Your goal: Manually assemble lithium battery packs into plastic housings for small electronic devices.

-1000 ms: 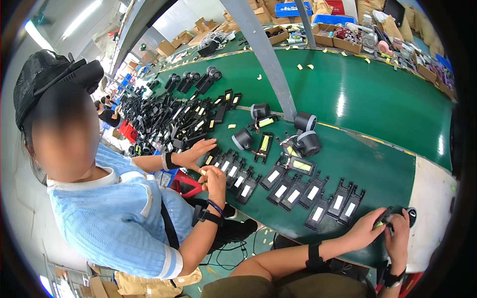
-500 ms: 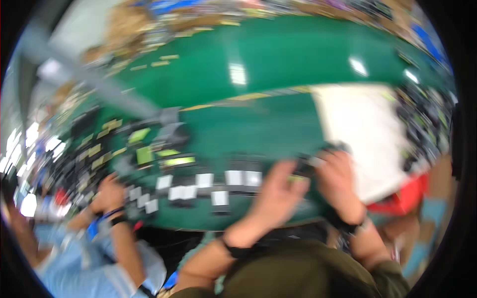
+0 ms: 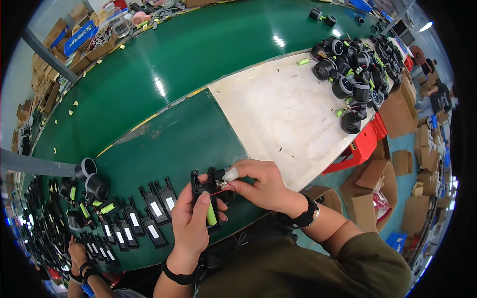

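My left hand (image 3: 191,221) grips a black plastic housing (image 3: 197,185) with two prongs at its upper end, held just above the green tabletop. A bright green cylindrical battery cell (image 3: 211,214) lies along the housing, by my left thumb. From the right, my right hand (image 3: 266,186) pinches a small metallic part (image 3: 221,183) with a thin red wire, right at the housing's upper end. Something whitish (image 3: 231,174) covers or sits at my right index fingertip. Left of my hands, several flat black housings with white labels (image 3: 155,208) lie in rows.
Black round motor-like units with green cells (image 3: 343,87) are heaped on the white board (image 3: 268,109) at right. More black units (image 3: 97,186) stand left. A co-worker's hand (image 3: 77,251) is at lower left. A red stool (image 3: 360,149) and cardboard boxes (image 3: 370,193) stand beside the table.
The view has swung right and sharpened from a blur, so the heap and boxes show more fully. My hands, apart before, now meet at the housing.
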The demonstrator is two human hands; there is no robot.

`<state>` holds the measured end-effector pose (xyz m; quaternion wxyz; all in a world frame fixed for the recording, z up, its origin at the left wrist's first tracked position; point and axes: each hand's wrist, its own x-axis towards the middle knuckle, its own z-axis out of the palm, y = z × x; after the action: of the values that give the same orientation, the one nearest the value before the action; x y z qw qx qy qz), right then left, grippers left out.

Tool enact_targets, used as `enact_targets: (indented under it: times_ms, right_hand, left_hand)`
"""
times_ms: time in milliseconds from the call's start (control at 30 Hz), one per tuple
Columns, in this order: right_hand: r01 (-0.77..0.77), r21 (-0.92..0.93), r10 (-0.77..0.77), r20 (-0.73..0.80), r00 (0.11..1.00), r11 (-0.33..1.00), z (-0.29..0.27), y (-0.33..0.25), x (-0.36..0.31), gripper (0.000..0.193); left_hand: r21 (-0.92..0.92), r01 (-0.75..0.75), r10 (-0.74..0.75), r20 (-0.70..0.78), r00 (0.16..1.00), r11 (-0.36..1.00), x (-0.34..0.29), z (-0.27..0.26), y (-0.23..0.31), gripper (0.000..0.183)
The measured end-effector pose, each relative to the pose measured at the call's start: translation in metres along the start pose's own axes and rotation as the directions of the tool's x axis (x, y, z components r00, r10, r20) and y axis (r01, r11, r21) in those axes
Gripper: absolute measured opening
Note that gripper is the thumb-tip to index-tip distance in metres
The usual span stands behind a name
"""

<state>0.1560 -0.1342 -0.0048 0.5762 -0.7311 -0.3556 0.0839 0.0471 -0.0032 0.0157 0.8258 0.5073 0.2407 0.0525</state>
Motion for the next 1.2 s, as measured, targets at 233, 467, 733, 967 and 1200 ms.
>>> enact_targets:
  times_ms: [233, 467, 733, 967, 1200]
  right_hand:
    - [-0.100, 0.176, 0.096, 0.031, 0.995, 0.979, 0.006, 0.005, 0.003, 0.011]
    - [-0.100, 0.198, 0.102, 0.003, 0.995, 0.975, 0.011, 0.006, -0.001, 0.011]
    - [-0.016, 0.145, 0.024, -0.052, 0.998, 0.989, 0.015, 0.005, -0.007, 0.012]
    - [0.229, -0.141, -0.251, -0.172, 0.953, 0.963, 0.024, 0.001, -0.010, 0.022]
    - [0.290, -0.204, -0.325, -0.166, 0.931, 0.935, 0.023, 0.000, -0.007, 0.021]
  left_hand:
    - [0.191, -0.053, 0.048, 0.031, 0.998, 0.980, 0.002, -0.002, 0.003, 0.034]
    - [0.274, -0.072, 0.055, 0.068, 0.996, 0.959, 0.000, -0.002, 0.004, 0.036]
    - [0.329, -0.123, 0.097, 0.094, 0.991, 0.936, -0.006, -0.002, 0.003, 0.042]
    - [0.548, -0.276, 0.206, 0.188, 0.960, 0.790, -0.005, -0.010, -0.009, 0.048]
    - [0.618, -0.313, 0.235, 0.207, 0.950, 0.721, -0.003, -0.006, -0.004, 0.048]
